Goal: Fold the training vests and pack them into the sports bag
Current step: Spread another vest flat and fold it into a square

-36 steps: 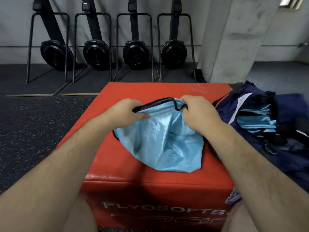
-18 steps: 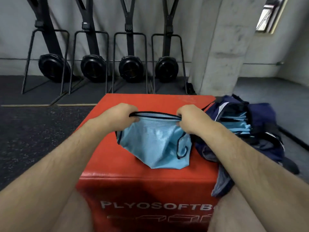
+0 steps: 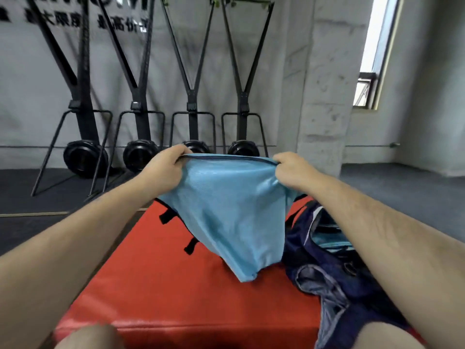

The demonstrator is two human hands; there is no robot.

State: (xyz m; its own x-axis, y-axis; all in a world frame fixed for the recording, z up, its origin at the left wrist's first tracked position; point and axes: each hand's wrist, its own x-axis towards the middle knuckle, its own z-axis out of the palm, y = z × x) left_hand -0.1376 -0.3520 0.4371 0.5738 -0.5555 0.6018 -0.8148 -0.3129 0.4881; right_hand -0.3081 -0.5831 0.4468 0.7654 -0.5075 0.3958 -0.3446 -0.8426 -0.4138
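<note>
Two grips show, both bare hands: the left grip (image 3: 164, 170) and the right grip (image 3: 293, 170), with two forearms behind them and two knees (image 3: 93, 336) at the bottom edge. One light blue vest (image 3: 231, 210) hangs between the grips, and two short black tabs (image 3: 166, 217) show at its left edge. There is one navy sports bag (image 3: 327, 268); the folded blue vests (image 3: 329, 241) inside it overlap too much to count. One red box (image 3: 176, 285) lies under them. Four black machines (image 3: 85, 109) line the wall, with four round drums (image 3: 84, 157), one apiece. One concrete pillar (image 3: 324, 96), one window (image 3: 375, 59)
</note>
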